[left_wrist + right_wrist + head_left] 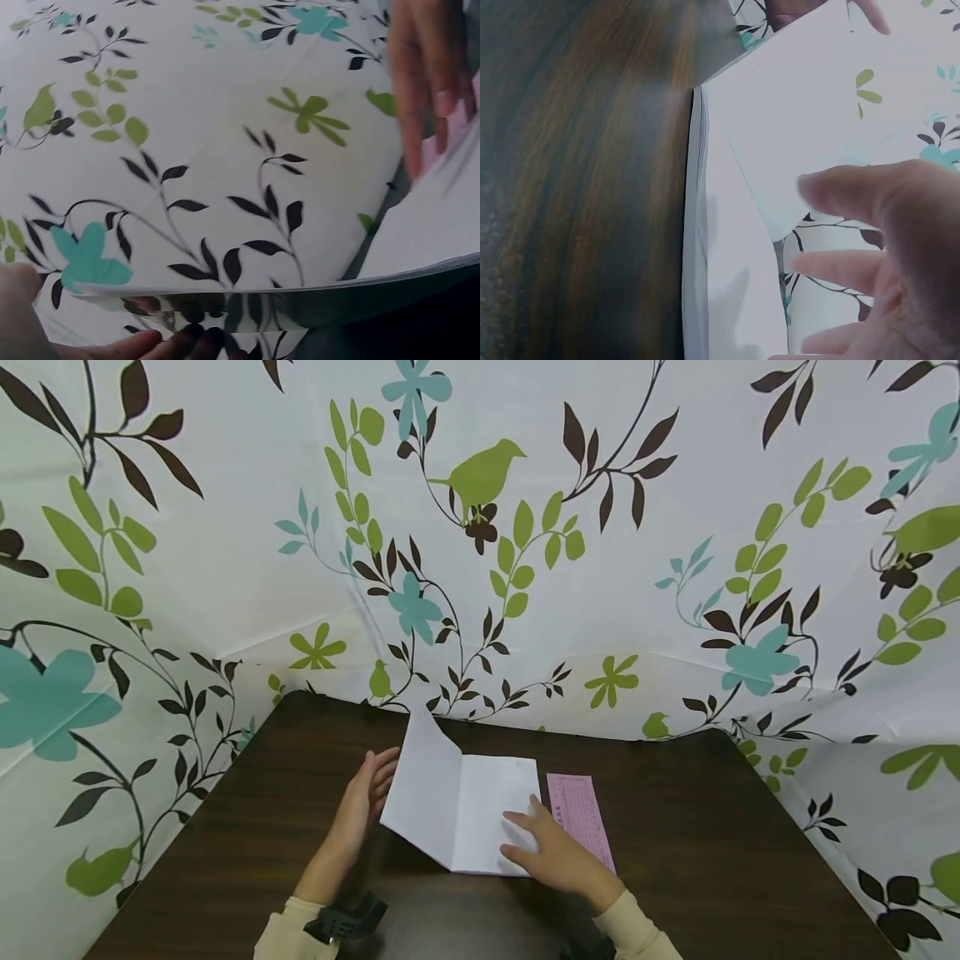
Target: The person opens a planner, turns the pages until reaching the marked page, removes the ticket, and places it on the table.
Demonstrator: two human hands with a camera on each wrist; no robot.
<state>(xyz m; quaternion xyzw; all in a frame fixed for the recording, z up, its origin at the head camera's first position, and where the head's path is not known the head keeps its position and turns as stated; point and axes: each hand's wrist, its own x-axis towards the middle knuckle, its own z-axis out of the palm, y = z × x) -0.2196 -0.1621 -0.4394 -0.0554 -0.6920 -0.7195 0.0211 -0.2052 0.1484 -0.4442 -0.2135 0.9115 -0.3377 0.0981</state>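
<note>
A white notebook (495,814) lies spread on the dark table, with faint lines on its right page. Its left side (423,789) stands raised at a slant. Beside the raised side is my left hand (362,797), fingers reaching behind its outer edge; whether they touch it I cannot tell. In the left wrist view that hand's fingers (142,346) show below the glossy outer face. Over the right page my right hand (558,852) is spread, fingers apart, holding nothing. A pink printed slip (577,810) lies right of the notebook, partly under the right hand and forearm.
The dark wooden table (697,860) spreads around the notebook. Behind it and along its sides hangs a white cloth (615,585) patterned with leaves, birds and flowers. A black band (345,920) is on the left wrist.
</note>
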